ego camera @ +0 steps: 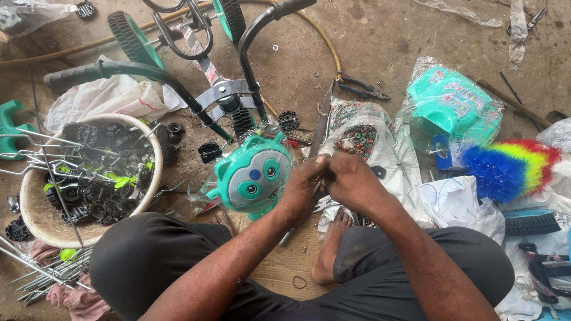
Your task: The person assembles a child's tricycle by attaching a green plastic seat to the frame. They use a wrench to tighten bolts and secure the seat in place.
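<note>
**Small metal part worked between both hands above a half-built toy tricycle**

A small metal part (pixel 322 178) sits pinched between the two hands, which meet just over the person's crossed legs. The left hand (pixel 303 187) curls around it from one side, fingers together and clamped on it; the right hand (pixel 351 181) presses in from the other, fingertips closed against the same piece. What exactly the part is stays too small to tell.

Just beside the left fingers lies a teal animal-face panel (pixel 253 175), apart from the black handlebar (pixel 178 83) and green-rimmed wheels (pixel 134 38) beyond it. Past the fingertips lies a clear bag of small washers and nuts (pixel 357 139), and further out a pair of pliers (pixel 363 89). Well to the left of the hands stands a white basin (pixel 35 220) full of black wheel hubs and wire rods. To the right rest a wrapped teal seat (pixel 452 107) and a rainbow brush (pixel 511 169).

Judging by the layout, the build is at an early-to-middle stage: the handlebar fork looks joined, while the face panel, seat and many loose fittings remain unmounted.
</note>
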